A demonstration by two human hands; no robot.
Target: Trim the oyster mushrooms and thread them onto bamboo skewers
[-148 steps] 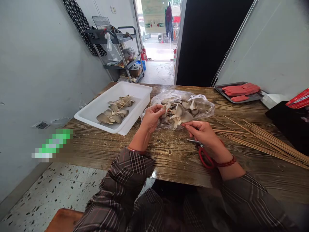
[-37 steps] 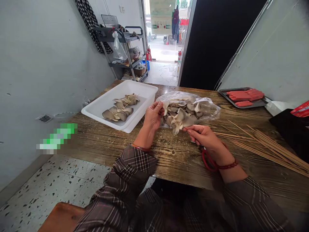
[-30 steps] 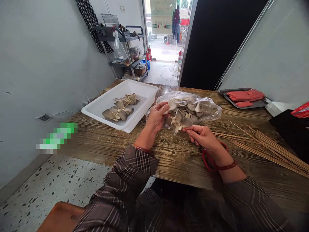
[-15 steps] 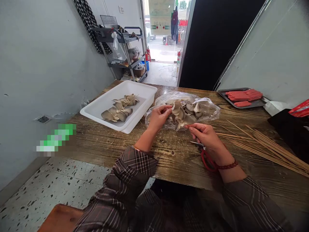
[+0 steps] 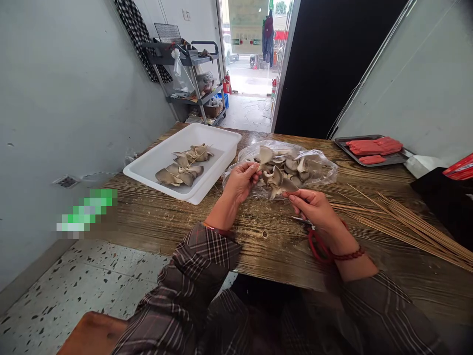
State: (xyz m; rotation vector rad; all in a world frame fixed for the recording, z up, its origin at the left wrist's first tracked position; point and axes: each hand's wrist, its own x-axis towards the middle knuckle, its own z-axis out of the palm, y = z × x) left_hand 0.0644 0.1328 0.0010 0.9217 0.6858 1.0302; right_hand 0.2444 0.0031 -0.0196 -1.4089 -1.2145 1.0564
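Note:
My left hand (image 5: pixel 241 181) pinches a pale grey oyster mushroom (image 5: pixel 265 156) by its narrow end, with the cap pointing up. Lower down and to the right, my right hand (image 5: pixel 309 204) is closed, thumb against fingers, on a skewer of oyster mushrooms (image 5: pixel 280 185); most of the stick is hidden by the caps and fingers. Behind both hands, an open clear plastic bag (image 5: pixel 321 172) holds more loose oyster mushrooms (image 5: pixel 291 165). Red-handled scissors (image 5: pixel 317 245) lie on the table, partly under my right wrist.
At the left stands a white plastic tub (image 5: pixel 148 167) with mushroom skewers (image 5: pixel 181 170) in it. Loose bamboo skewers (image 5: pixel 410 222) fan out at the right. Beyond them are a dark tray (image 5: pixel 342 143) of pink-red sausages (image 5: pixel 375 146) and a black holder (image 5: pixel 439 202).
My left hand has turned and drawn slightly back from the skewered mushrooms, and a single mushroom now stands upright in its fingers. My right hand has stayed nearly still.

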